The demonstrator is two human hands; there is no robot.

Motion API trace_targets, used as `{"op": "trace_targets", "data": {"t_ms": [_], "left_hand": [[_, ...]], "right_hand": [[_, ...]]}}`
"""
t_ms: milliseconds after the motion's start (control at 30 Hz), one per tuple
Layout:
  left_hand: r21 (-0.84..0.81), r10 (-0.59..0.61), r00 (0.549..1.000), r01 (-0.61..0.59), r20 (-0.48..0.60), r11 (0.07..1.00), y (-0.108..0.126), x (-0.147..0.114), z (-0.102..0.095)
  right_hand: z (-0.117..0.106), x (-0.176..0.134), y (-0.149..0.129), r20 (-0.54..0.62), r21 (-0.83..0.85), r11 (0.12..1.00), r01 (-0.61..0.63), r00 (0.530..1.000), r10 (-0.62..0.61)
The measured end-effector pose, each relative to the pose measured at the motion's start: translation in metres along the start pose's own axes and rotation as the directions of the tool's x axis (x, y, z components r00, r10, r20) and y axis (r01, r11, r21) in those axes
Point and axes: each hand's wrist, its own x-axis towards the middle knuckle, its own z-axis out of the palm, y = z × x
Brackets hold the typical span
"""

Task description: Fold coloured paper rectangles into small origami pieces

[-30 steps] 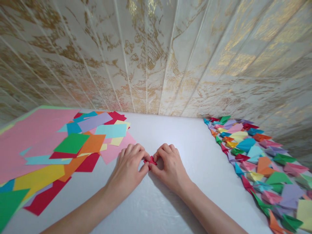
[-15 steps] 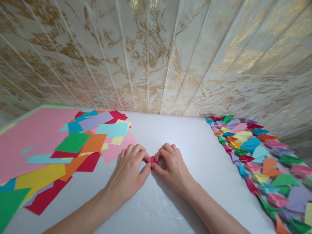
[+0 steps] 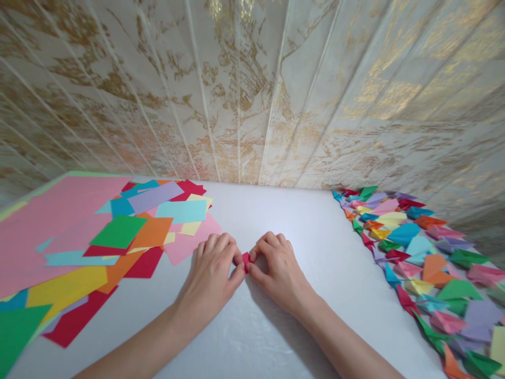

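A small piece of folded red paper (image 3: 246,259) is pinched between my two hands, just above the middle of the white tabletop. My left hand (image 3: 216,266) grips its left side between thumb and forefinger, the other fingers curled. On the opposite side, the thumb and forefinger of my right hand (image 3: 276,266) close on the paper in the same way. Fingertips cover most of the paper, so its exact folded shape is hidden.
Loose coloured paper pieces, among them a green rectangle (image 3: 118,231) and an orange one (image 3: 152,233), overlap a large pink sheet (image 3: 59,210) at the left. Rows of folded paper shapes (image 3: 434,268) line the right side. A gold-patterned curtain (image 3: 244,95) hangs behind the table (image 3: 272,208).
Less of the red paper shows between my fingertips than before. Both hands stay in nearly the same place, still pinching it.
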Motion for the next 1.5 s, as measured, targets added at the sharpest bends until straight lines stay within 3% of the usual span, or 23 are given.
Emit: {"op": "trace_targets", "data": {"t_ms": [300, 600, 833, 1000, 1233, 1333, 1500], "left_hand": [[-0.042, -0.003, 1.000, 0.003, 0.002, 0.999, 0.000, 0.001, -0.002], [-0.065, -0.004, 0.999, 0.006, 0.040, 0.998, -0.002, -0.001, -0.004], [-0.080, 0.071, 0.997, -0.070, 0.011, 0.994, -0.006, -0.008, -0.006], [-0.077, 0.129, 0.992, -0.128, 0.007, 0.989, -0.008, -0.010, -0.007], [-0.197, 0.132, 0.991, -0.131, -0.008, 0.972, -0.006, -0.009, -0.010], [-0.316, 0.097, 0.995, -0.083, 0.029, 0.945, -0.005, -0.009, -0.012], [-0.596, -0.144, 0.988, 0.152, 0.062, 0.788, -0.005, -0.007, -0.010]], "right_hand": [[0.001, -0.001, -0.001, -0.009, -0.009, 1.000, -0.001, 1.000, 0.001], [-0.004, 0.000, 0.010, 0.033, 0.100, 0.994, 0.034, 0.999, -0.038], [-0.010, 0.000, 0.010, 0.056, 0.154, 0.988, 0.025, 0.998, -0.034], [-0.007, -0.003, 0.009, 0.011, 0.126, 0.992, 0.030, 0.999, -0.032], [-0.005, -0.007, 0.010, -0.025, 0.161, 0.984, 0.076, 0.997, -0.073], [-0.004, -0.008, 0.009, -0.010, 0.192, 0.977, 0.091, 0.996, -0.091], [-0.004, -0.009, 0.005, -0.088, 0.376, 0.900, 0.219, 0.976, -0.200]]}}
